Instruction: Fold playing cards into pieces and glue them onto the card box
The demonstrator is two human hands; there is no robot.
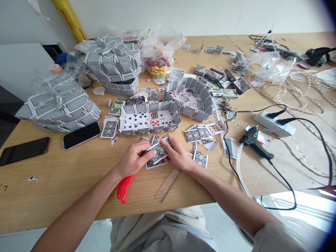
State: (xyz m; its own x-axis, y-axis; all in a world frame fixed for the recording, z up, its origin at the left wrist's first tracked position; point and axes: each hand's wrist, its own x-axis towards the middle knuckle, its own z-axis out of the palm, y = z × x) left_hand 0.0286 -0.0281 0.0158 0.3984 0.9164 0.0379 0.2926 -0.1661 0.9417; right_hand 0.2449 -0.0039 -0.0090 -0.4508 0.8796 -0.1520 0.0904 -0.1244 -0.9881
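Note:
Between both hands is a grey-and-white patterned playing card (pixel 159 151), tilted above other cards on the table. My left hand (pixel 135 157) pinches its left side, thumb on top. My right hand (pixel 176 152) grips the right side, with its thumb over the upper corner. Whether the card is single or several together, I cannot tell. Below my left hand lies a red-handled tool (pixel 124 189), its upper part hidden. A clear ruler (pixel 167 185) rests under my right wrist. Just beyond my hands stands a rectangular tray made of cards (pixel 149 131).
A six-sided card tray (pixel 193 113) and loose cards (pixel 201 159) lie around. At right are a glue gun (pixel 254 141), a power strip (pixel 274 124) and trailing cords. Card-built boxes (pixel 112 63) and two phones (pixel 82 135) stand at left, a plastic bag (pixel 160 59) behind.

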